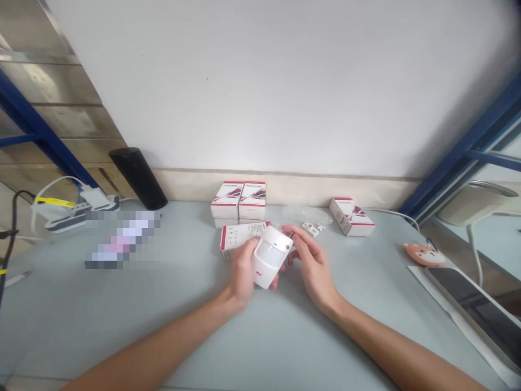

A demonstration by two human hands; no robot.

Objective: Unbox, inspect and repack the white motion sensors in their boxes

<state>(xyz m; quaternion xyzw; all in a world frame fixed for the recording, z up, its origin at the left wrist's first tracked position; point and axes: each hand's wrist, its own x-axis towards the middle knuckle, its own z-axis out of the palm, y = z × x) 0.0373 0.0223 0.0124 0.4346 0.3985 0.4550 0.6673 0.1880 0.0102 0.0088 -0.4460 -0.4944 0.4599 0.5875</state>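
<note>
My left hand (243, 270) is wrapped round a small white sensor-like device (271, 256) with a rounded translucent window, held just above the table. My right hand (311, 260) touches the device's upper right edge, its fingers curled as if pinching something small that I cannot make out. Right behind the device lies a white and red carton (238, 235) on its side. Two upright cartons of the same kind (239, 201) stand by the wall. Another carton (351, 216) lies to the right.
Small white plastic parts (312, 228) and a clear bag lie behind my right hand. A black cylinder (138, 177) and a power strip (77, 209) stand at the left. At right are an orange animal-shaped trinket (424, 253) and a phone (474, 304) on white paper.
</note>
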